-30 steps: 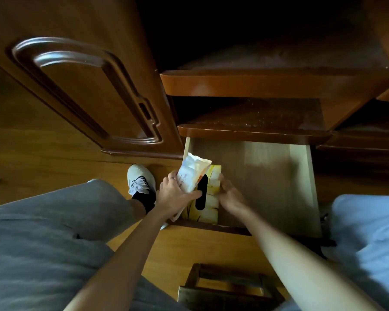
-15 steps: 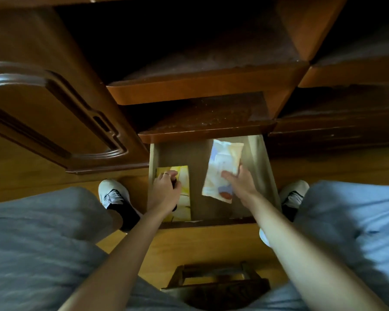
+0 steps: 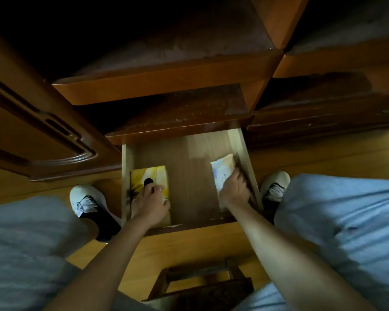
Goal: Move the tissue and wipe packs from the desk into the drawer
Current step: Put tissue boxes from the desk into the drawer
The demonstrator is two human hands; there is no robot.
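The pale wooden drawer (image 3: pixel 192 167) is pulled out below the desk. A yellow tissue pack (image 3: pixel 154 176) with a dark oval slot lies flat against the drawer's left wall. My left hand (image 3: pixel 152 204) rests on its near end, fingers curled over it. A white wipe pack (image 3: pixel 221 171) lies along the right wall. My right hand (image 3: pixel 235 190) presses down on the near half of it, and that half is hidden.
Dark wooden shelves (image 3: pixel 177 113) overhang the back of the drawer. An open cabinet door (image 3: pixel 43 122) stands at the left. My knees and white shoes (image 3: pixel 85 199) flank the drawer, and a small wooden stool (image 3: pixel 202 286) sits below me.
My right hand has carried the white wipe pack from the drawer's middle down to its right wall. My left hand stays on the yellow tissue pack, which now lies flat.
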